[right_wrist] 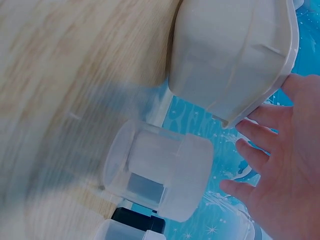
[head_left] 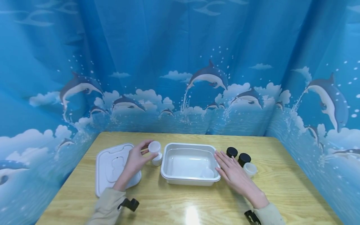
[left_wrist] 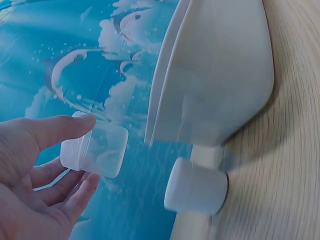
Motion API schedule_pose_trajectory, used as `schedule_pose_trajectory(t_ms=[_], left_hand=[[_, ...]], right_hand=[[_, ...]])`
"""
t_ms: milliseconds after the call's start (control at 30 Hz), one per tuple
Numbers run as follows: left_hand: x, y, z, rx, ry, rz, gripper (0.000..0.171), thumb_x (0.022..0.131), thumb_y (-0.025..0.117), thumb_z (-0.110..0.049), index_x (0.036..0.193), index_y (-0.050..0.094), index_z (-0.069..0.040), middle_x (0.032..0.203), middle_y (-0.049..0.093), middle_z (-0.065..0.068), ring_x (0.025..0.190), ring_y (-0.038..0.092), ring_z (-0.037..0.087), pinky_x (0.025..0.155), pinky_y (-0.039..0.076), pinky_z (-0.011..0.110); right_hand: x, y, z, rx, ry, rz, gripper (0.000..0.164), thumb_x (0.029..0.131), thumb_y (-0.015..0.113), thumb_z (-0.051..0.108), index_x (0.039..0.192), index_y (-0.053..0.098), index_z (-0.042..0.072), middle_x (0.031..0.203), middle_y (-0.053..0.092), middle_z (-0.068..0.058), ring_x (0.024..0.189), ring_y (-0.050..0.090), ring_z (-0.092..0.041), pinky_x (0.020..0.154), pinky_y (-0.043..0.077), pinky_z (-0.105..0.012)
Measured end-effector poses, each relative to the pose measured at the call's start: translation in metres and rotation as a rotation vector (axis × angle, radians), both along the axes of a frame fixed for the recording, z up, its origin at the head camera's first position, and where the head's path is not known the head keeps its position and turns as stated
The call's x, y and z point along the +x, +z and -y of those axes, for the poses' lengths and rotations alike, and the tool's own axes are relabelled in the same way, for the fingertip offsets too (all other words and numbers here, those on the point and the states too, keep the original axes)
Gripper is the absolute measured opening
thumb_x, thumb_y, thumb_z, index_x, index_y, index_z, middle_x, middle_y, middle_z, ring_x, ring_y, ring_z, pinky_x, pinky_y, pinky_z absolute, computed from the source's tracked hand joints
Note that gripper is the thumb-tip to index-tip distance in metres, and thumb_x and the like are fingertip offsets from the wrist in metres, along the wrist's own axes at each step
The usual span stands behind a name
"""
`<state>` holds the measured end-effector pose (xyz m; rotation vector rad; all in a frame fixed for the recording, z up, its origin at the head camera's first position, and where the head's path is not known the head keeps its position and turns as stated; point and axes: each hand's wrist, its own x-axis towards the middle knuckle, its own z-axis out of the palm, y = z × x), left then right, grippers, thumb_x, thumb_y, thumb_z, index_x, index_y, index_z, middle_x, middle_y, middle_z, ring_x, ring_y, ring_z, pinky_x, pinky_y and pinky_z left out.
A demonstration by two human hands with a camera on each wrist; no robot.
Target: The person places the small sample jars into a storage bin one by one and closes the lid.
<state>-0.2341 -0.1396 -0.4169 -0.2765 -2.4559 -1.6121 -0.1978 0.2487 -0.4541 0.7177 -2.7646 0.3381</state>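
Note:
My left hand point(head_left: 135, 159) pinches a small translucent jar point(head_left: 154, 147) between thumb and fingers, raised off the table. The left wrist view shows the jar's ribbed cap end on the hand's side and its clear body point(left_wrist: 111, 150) pointing away. Below it a small white jar point(left_wrist: 195, 187) stands on the table, beside the left wall of a white rectangular tub point(head_left: 188, 181). My right hand point(head_left: 234, 175) lies with fingers extended at the tub's right rim point(right_wrist: 265, 100). Inside the tub, near its front right corner, is a small translucent jar point(head_left: 207, 173).
A white tub lid point(head_left: 102, 170) lies flat at the left, partly behind my left forearm. Right of the tub stand two black-capped jars point(head_left: 232, 152) and a translucent jar point(head_left: 250, 169), close to my right hand. A blue dolphin curtain point(head_left: 174, 62) surrounds the wooden table point(head_left: 166, 206).

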Motion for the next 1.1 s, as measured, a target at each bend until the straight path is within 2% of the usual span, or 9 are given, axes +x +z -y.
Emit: schedule_pose_trajectory(t_ms=[300,500,667,867,1100], left_hand=[[0.002,-0.001,-0.037,0.031,-0.088,-0.038,0.055,0.082,0.082,0.000,0.132,0.061,0.005,0.128,0.064,0.023,0.122,0.060,0.040,0.100,0.055,0.044],[0.000,-0.009,-0.059,0.031,-0.137,-0.030,0.055,0.078,0.083,0.004,0.129,0.062,0.005,0.125,0.066,0.023,0.118,0.062,0.040,0.098,0.056,0.040],[-0.003,-0.014,-0.071,-0.003,-0.167,-0.026,0.054,0.078,0.083,0.004,0.129,0.063,0.003,0.124,0.067,0.022,0.117,0.064,0.039,0.096,0.057,0.038],[-0.006,-0.018,-0.083,-0.040,-0.224,-0.030,0.054,0.081,0.083,0.000,0.130,0.062,0.003,0.125,0.066,0.021,0.116,0.065,0.037,0.095,0.058,0.034],[-0.012,-0.022,-0.096,-0.086,-0.313,-0.019,0.053,0.079,0.083,0.001,0.128,0.063,0.003,0.125,0.066,0.020,0.116,0.065,0.036,0.097,0.057,0.035]], right_hand=[[0.001,0.000,0.000,-0.007,-0.003,-0.004,0.056,0.107,0.051,0.031,0.155,0.040,0.005,0.161,0.037,-0.009,0.148,0.033,-0.034,0.119,0.026,-0.063],[0.000,-0.001,0.000,-0.005,-0.001,-0.023,0.056,0.107,0.050,0.032,0.154,0.041,0.005,0.161,0.038,-0.010,0.148,0.034,-0.035,0.118,0.027,-0.064],[0.000,-0.002,0.001,-0.011,0.005,-0.053,0.055,0.106,0.052,0.031,0.153,0.043,0.004,0.160,0.039,-0.010,0.147,0.036,-0.035,0.117,0.029,-0.064],[0.001,0.000,0.001,0.004,-0.002,-0.011,0.056,0.107,0.050,0.033,0.155,0.040,0.005,0.162,0.035,-0.008,0.149,0.032,-0.033,0.120,0.025,-0.062],[0.001,0.001,0.001,0.001,-0.007,-0.006,0.056,0.107,0.050,0.033,0.155,0.040,0.005,0.162,0.034,-0.008,0.149,0.032,-0.033,0.120,0.025,-0.063]])
